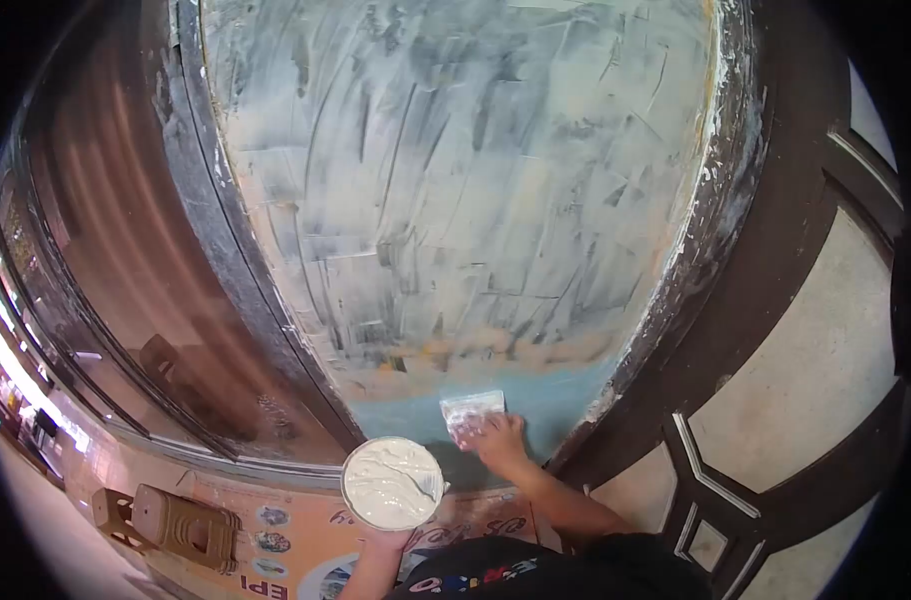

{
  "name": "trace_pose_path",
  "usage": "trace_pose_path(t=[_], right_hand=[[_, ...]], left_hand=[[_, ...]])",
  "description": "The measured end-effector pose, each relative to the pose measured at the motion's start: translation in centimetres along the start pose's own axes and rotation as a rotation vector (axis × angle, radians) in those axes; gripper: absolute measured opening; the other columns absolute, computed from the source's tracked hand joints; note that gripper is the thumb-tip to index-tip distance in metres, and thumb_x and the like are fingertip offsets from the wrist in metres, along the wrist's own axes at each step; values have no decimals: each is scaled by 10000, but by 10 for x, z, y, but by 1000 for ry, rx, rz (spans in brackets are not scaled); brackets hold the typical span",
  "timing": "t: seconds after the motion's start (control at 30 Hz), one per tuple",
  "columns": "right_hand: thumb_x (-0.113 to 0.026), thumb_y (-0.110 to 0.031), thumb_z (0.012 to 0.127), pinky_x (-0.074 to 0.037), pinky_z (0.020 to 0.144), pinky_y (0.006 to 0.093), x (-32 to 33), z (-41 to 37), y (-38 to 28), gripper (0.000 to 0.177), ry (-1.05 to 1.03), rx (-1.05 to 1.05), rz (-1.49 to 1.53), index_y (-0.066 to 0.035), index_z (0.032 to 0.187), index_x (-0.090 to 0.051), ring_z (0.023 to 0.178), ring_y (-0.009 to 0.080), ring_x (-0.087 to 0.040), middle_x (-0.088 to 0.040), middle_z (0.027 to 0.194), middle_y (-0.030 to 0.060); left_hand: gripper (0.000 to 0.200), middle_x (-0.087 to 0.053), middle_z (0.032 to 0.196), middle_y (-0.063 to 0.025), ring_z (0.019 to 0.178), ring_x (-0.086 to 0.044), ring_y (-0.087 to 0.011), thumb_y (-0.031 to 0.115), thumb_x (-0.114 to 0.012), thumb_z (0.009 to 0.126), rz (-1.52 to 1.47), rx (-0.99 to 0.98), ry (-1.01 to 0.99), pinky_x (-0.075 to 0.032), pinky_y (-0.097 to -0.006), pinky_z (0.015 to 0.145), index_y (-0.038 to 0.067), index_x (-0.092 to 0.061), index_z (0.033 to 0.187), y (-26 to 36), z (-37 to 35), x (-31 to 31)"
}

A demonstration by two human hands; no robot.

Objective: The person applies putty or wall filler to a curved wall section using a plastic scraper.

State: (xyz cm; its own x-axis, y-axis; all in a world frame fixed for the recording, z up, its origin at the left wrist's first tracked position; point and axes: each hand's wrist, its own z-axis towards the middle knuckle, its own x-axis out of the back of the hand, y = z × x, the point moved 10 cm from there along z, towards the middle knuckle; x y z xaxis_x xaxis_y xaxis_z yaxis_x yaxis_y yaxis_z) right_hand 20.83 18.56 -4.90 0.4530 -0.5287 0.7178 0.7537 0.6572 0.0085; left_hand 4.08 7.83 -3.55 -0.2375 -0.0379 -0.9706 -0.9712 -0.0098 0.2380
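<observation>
Low on the wall panel (455, 200), my right hand (493, 442) grips a flat, whitish-smeared scraper (473, 404), its blade against the blue-green strip. My left hand (387, 540) holds a round tub (392, 484) of creamy white paste from below; most of its fingers are hidden under the tub. The tub is to the left of the scraper and nearer to my body. Grey and whitish streaks cover the panel above the blue-green strip, with an orange band between.
Glass panes (155, 250) in dark frames stand on the left. Brown stacked stools (185, 525) are at the lower left. A printed orange sheet (295, 540) covers the floor. At the right is a dark wooden frame with pale panels (805, 370).
</observation>
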Motion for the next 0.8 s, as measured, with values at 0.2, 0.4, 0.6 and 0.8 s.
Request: trace_pose_path(t=[0.2, 0.4, 0.6, 0.8], right_hand=[[-732, -162, 699, -383, 908, 466, 76, 52, 6, 278, 151, -66, 184, -222, 967, -769, 1041, 263, -573, -680, 1147, -8], [-648, -72, 653, -380, 927, 469, 181, 163, 23, 336, 580, -99, -21, -153, 962, -752, 1116, 292, -553, -669, 1212, 46], [-709, -211, 762, -411, 961, 466, 46, 91, -31, 262, 152, 88, -72, -287, 1008, -758, 1147, 220, -566, -676, 1221, -40], [-714, -176, 725, -442, 914, 461, 64, 86, -35, 214, 239, 28, 179, -216, 932, -753, 1091, 237, -602, -677, 1229, -20]], left_hand=[[703, -466, 1504, -120, 1381, -418, -413, 639, -430, 926, -85, 56, 2, -259, -764, 1083, 174, -474, 1452, 25, -4, 8], [708, -453, 1512, -137, 1383, -416, -421, 622, -418, 936, -258, 188, -104, -236, -745, 1117, 150, -459, 1463, 27, 7, -5], [734, -412, 1543, -132, 1405, -375, -432, 656, -393, 936, 25, 163, -75, -198, -782, 1101, 171, -431, 1486, 38, 15, 17], [734, -418, 1536, -138, 1406, -376, -429, 645, -430, 924, -155, 226, -80, -205, -771, 1110, 172, -429, 1485, 51, 10, 13]])
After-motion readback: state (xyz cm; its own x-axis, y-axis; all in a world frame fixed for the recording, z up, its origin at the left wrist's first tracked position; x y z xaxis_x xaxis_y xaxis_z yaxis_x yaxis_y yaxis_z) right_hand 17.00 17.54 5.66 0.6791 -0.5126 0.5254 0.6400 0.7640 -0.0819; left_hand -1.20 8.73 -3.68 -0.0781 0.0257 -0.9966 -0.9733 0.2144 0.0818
